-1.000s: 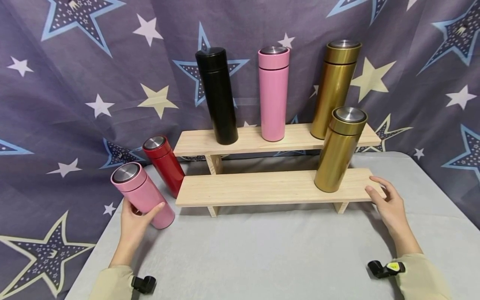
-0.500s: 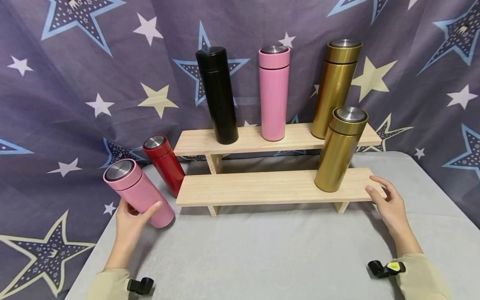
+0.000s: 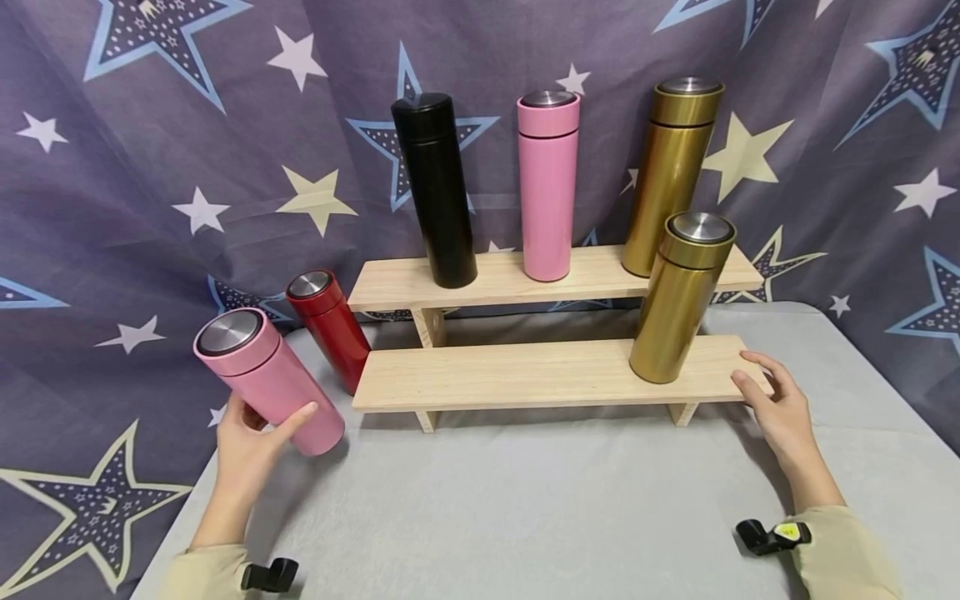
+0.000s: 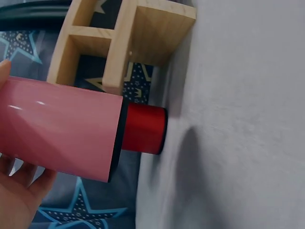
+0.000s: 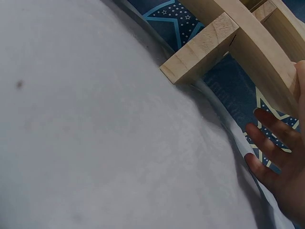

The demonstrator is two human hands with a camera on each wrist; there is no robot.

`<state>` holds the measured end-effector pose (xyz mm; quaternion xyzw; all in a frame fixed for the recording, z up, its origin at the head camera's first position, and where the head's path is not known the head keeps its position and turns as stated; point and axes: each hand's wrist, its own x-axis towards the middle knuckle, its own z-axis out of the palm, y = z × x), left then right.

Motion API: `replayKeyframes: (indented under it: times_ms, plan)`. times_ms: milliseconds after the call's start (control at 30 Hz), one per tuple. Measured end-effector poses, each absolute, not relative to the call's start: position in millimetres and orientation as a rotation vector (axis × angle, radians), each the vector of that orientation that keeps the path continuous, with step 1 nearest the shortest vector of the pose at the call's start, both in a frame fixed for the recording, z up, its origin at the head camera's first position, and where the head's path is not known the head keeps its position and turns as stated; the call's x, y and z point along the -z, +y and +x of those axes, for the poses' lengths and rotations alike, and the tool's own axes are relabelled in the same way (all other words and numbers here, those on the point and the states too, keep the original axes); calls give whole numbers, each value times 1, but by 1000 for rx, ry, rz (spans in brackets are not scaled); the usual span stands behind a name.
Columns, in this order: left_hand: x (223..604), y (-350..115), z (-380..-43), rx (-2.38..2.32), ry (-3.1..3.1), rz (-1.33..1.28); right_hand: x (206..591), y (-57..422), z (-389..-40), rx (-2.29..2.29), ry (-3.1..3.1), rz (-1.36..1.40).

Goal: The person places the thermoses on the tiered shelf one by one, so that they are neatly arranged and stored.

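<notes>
My left hand (image 3: 243, 454) grips a pink thermos bottle (image 3: 281, 387) with a steel-topped lid, tilted with its top to the left. In the left wrist view the base of this pink thermos (image 4: 62, 126) is raised over the table, its shadow falling below. Just behind it a red thermos (image 3: 330, 333) stands on the table. With thumb and index finger, my right hand (image 3: 780, 417) holds the right end of the two-tier wooden shelf (image 3: 495, 379). Its other fingers (image 5: 271, 143) hang spread below the board in the right wrist view. A shorter gold thermos (image 3: 678, 308) stands on the lower tier.
On the upper tier (image 3: 495, 279) stand a black thermos (image 3: 435, 196), a tall pink thermos (image 3: 547, 192) and a tall gold thermos (image 3: 667, 183). Grey cloth covers the table (image 3: 540, 500). A star-patterned curtain (image 3: 247, 125) hangs right behind the shelf.
My left hand has moved left and toward me, lifting the pink thermos and tilting it further left. My right hand and the shelf have stayed in place.
</notes>
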<state>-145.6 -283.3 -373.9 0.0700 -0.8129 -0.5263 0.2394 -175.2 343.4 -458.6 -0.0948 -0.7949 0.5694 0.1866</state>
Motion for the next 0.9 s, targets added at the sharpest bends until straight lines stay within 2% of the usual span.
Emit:
replayKeyframes:
  times_ms: [900]
  plan:
    - [347, -231, -141, 1453, -2169, -93, 459, 344, -176, -1608, -2231, -243]
